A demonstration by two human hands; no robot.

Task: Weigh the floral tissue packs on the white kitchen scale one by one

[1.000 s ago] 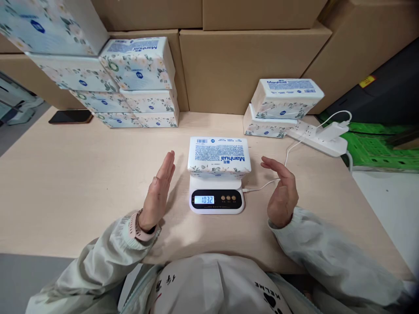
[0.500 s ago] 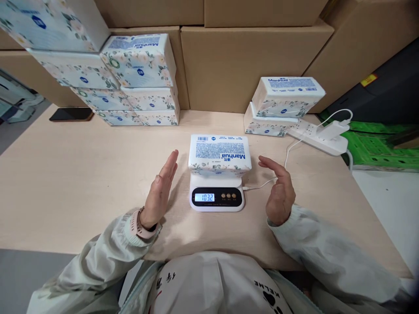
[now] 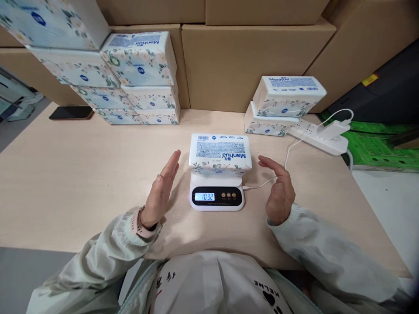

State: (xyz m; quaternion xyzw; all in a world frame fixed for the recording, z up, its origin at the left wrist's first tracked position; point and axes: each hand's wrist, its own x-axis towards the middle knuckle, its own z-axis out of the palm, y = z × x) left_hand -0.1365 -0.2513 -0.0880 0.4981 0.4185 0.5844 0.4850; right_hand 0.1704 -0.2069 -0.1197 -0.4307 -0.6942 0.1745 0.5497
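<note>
A white floral Manhua tissue pack [image 3: 220,150] lies on a white digital scale [image 3: 216,205], whose lit display reads 103.2. To the left of the pack, my left hand [image 3: 161,189] is held upright with its fingers stretched out, holding nothing and not touching the pack. On the other side my right hand [image 3: 279,189] stands with fingers extended and slightly bent, also with nothing in it and apart from the pack. A thin white cable [image 3: 262,185] runs from the scale's right side, passing beside my right hand.
Stacked tissue packs [image 3: 140,61] stand at the back left, near a dark phone [image 3: 71,113]. Two more packs [image 3: 290,96] are piled at the back right beside a white power strip [image 3: 327,138]. Cardboard boxes [image 3: 242,65] line the table's rear edge.
</note>
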